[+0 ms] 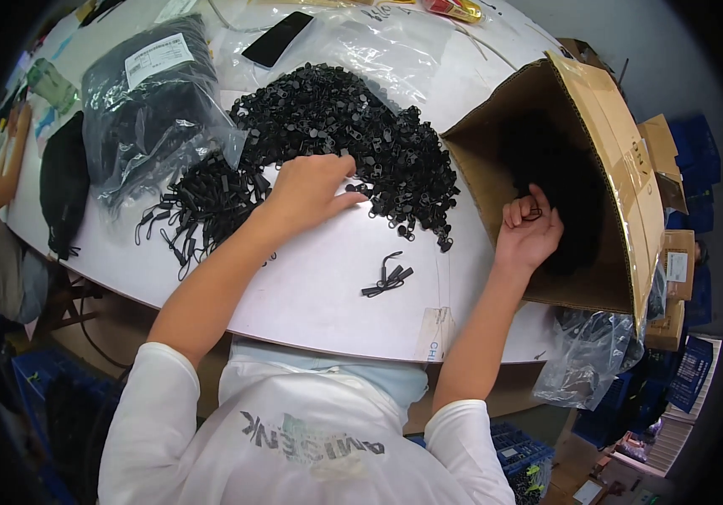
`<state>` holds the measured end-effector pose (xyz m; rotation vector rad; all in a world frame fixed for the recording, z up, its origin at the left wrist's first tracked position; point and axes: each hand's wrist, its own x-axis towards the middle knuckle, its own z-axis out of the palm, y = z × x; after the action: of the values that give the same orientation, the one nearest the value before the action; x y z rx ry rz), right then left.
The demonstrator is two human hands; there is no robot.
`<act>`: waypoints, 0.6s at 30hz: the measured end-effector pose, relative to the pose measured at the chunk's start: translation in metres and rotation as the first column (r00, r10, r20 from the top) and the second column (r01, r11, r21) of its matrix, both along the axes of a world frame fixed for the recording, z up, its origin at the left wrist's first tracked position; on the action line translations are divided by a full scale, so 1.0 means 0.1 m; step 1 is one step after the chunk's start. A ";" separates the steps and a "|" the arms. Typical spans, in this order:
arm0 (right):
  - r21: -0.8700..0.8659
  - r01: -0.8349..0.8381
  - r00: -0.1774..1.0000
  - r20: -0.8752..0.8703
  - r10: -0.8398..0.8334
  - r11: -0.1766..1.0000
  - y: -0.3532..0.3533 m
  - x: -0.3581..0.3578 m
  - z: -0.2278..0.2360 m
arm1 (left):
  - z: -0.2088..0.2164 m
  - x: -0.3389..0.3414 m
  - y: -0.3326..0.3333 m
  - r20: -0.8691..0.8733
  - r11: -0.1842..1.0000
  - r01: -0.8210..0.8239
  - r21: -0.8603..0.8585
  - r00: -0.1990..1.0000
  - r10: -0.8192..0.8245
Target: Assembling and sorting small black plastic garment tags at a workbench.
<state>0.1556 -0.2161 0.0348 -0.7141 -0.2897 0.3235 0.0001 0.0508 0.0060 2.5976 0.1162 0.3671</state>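
Note:
A big pile of small black zipper sliders point(353, 118) spreads over the white table. At its near edge rests my left hand point(311, 189), thumb and forefinger apart, with nothing visible between them. Its other fingers are partly hidden. My right hand point(529, 231) is at the mouth of a cardboard box point(622, 160), palm up and fingers curled on a small black zipper pull, of which only a thin loop shows. Black cord zipper pulls point(210, 202) lie heaped left of my left forearm. A few loose pulls point(388, 278) lie on the table between my arms.
A clear plastic bag of black parts point(155, 101) stands at the left, beside a black pouch point(64, 185). A phone point(278, 39) lies behind the pile on plastic sheeting. Clear plastic point(584, 358) hangs below the box. Another person's arm point(12, 156) shows at far left.

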 end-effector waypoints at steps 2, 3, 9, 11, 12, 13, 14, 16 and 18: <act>-0.155 0.243 0.957 -0.126 -0.263 0.958 0.12 -0.06 -0.01 | -0.08 0.02 -0.05 0.039 0.994 0.031 0.101 0.999 -0.035; -0.156 0.239 0.957 -0.130 -0.260 0.958 0.20 -0.10 -0.03 | -0.10 0.03 -0.05 0.035 0.995 0.028 0.100 0.999 -0.032; -0.730 0.140 0.924 0.339 0.175 0.669 0.66 -0.64 -0.04 | -0.01 0.02 -0.05 -0.233 0.984 0.059 0.169 0.972 -0.018; -0.801 0.141 0.881 0.370 0.296 0.582 0.72 -0.74 -0.04 | -0.03 0.01 -0.05 -0.217 0.979 0.030 0.203 0.976 0.015; -0.811 0.161 0.850 0.404 0.339 0.562 0.75 -0.78 -0.04 | -0.02 0.01 -0.05 -0.217 0.979 0.029 0.203 0.976 0.016; -0.819 0.183 0.816 0.435 0.381 0.544 0.77 -0.80 -0.03 | -0.02 0.00 -0.04 -0.215 0.980 0.048 0.193 0.977 -0.006; -0.856 0.162 0.794 0.409 0.450 0.492 0.76 -0.80 -0.02 | -0.01 0.00 -0.04 -0.212 0.981 0.068 0.183 0.977 -0.028; -0.855 0.156 0.782 0.413 0.467 0.494 0.76 -0.80 -0.02 | 0.04 -0.01 -0.03 -0.182 0.996 0.068 0.056 0.982 -0.057; -0.855 0.150 0.769 0.416 0.484 0.497 0.77 -0.81 -0.03 | 0.05 0.00 -0.01 -0.149 0.995 0.072 -0.072 0.985 -0.082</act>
<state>0.0745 -0.1387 0.0319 -1.8432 -0.8877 0.4311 0.0000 0.0495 0.0113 2.5533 0.0788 0.1356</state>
